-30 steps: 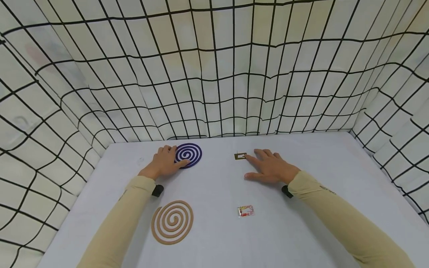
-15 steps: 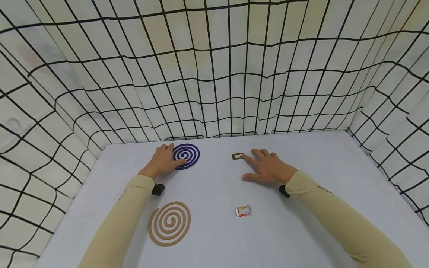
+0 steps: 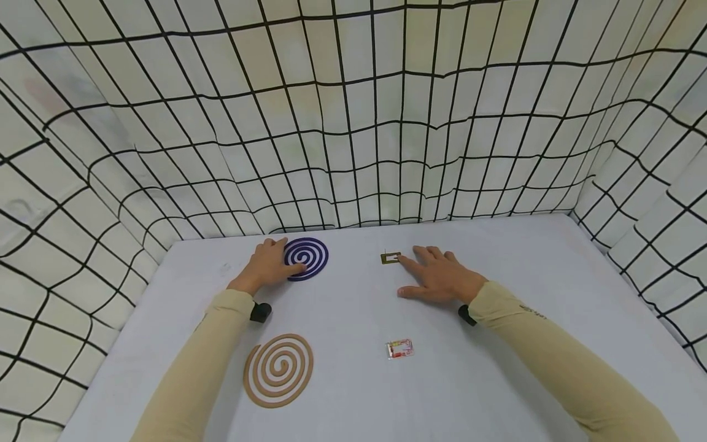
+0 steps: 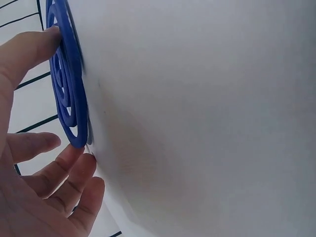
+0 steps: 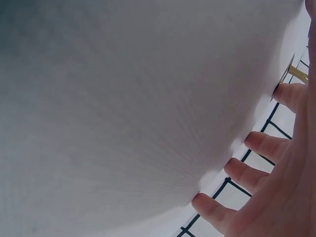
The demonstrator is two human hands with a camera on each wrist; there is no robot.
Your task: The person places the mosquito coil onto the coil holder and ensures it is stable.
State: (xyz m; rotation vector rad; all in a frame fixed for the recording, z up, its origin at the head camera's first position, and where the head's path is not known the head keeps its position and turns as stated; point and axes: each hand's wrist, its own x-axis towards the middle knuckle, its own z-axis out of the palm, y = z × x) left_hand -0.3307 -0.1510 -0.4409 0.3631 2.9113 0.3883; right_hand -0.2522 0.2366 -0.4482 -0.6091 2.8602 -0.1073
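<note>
A purple-blue mosquito coil [image 3: 316,259] lies flat near the table's back edge. At its left side rests my left hand [image 3: 265,265], thumb lying on the coil and the other fingers loosely bent by the rim. The left wrist view shows the thumb tip upon the blue spiral [image 4: 74,74]. To the right, my right hand [image 3: 444,275] is spread on the cloth. Its index fingertip touches the edge of a small brass-coloured metal coil stand [image 3: 386,258], a flat frame with a raised point. In the right wrist view the stand [image 5: 297,73] shows edge-on at that fingertip.
A tan mosquito coil [image 3: 278,390] lies nearer the front on the left. A small red, yellow and white packet [image 3: 400,348] is at front centre-right. Black netting [image 3: 353,132] over white sheets surrounds the white-covered table [image 3: 342,319] at the back and sides.
The whole head view has shifted slightly, with everything a little further left. Both hands stay in place against the purple-blue coil and the metal stand.
</note>
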